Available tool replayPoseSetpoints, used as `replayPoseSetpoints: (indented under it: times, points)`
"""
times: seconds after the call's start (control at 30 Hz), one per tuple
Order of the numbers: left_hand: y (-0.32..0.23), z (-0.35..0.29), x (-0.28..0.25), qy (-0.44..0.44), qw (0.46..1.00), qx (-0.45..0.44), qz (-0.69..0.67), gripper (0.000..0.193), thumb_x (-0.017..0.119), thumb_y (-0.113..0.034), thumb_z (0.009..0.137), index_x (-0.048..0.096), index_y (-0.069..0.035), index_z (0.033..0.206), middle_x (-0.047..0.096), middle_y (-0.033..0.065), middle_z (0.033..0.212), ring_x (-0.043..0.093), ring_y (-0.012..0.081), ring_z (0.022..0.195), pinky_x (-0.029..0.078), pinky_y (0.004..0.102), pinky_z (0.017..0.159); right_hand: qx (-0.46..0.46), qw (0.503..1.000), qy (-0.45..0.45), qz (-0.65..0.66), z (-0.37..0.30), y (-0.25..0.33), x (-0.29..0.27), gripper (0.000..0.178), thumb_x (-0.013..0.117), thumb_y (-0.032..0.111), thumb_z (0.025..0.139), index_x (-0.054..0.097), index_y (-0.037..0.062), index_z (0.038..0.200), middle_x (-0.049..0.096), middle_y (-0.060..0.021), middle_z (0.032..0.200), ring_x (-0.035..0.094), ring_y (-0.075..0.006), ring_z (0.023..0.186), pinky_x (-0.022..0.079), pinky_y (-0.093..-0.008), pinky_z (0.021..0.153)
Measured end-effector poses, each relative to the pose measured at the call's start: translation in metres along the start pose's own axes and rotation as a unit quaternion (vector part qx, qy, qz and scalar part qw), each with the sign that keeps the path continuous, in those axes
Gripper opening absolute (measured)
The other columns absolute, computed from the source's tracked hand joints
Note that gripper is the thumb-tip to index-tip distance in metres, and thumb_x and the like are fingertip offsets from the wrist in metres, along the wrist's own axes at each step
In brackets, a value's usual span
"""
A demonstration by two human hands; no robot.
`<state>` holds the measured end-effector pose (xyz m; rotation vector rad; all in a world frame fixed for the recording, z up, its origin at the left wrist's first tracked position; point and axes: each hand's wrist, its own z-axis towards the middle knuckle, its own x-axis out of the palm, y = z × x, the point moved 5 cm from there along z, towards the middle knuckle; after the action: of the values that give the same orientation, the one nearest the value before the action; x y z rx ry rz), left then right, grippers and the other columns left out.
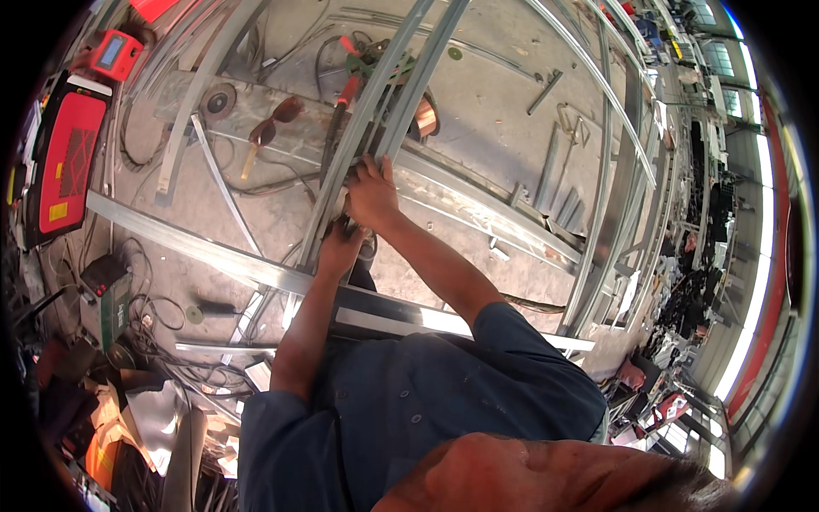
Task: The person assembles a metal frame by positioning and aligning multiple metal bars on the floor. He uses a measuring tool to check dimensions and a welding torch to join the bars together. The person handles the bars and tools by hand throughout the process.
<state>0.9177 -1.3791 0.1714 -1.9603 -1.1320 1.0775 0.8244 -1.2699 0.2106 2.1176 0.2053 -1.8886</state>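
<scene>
Two long grey metal bars (360,115) run side by side from the far edge toward my body. My right hand (373,194) lies over them near their close end, fingers stretched out and pressing on the metal. Just nearer to me, my left hand (343,249) is closed at the edge of the left bar, with its fingertips partly in shadow. A wider metal beam (230,260) crosses in front of my body, below both hands. Beyond my hands, another light metal beam (486,209) lies crosswise under the bars.
Sunglasses (275,121), a grinding disc (219,101) and a copper wire spool (426,116) lie past the hands. A red machine (72,162) stands at left. Cables (158,354) tangle at lower left. Frame bars (610,171) rise at right.
</scene>
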Motion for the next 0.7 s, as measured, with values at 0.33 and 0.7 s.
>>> replayPoseSetpoints:
  times: [0.33,0.7]
  points:
    - [-0.005,-0.011,0.000,-0.020,1.000,-0.002,0.009,0.081,0.071,-0.039,0.082,0.037,0.002,0.144,0.046,0.0367,0.136,0.049,0.0533,0.122,0.045,0.0522,0.100,0.068,0.963,-0.106,0.240,-0.097,-0.023,-0.036,0.045,0.070,0.017,0.081,0.060,0.0034,0.123,0.053,-0.0167,0.132,0.046,-0.0395,0.128,0.039,-0.0502,0.108]
    - [-0.134,-0.088,-0.080,-0.031,0.976,0.217,-0.015,0.037,0.075,-0.008,0.078,0.058,-0.003,0.111,0.066,0.0146,0.096,0.064,0.0330,0.083,0.053,0.0397,0.073,0.199,0.939,0.005,0.279,-0.220,-0.041,-0.017,0.046,0.068,0.018,0.084,0.058,0.0032,0.127,0.059,-0.0207,0.128,0.055,-0.0401,0.119,0.047,-0.0470,0.100]
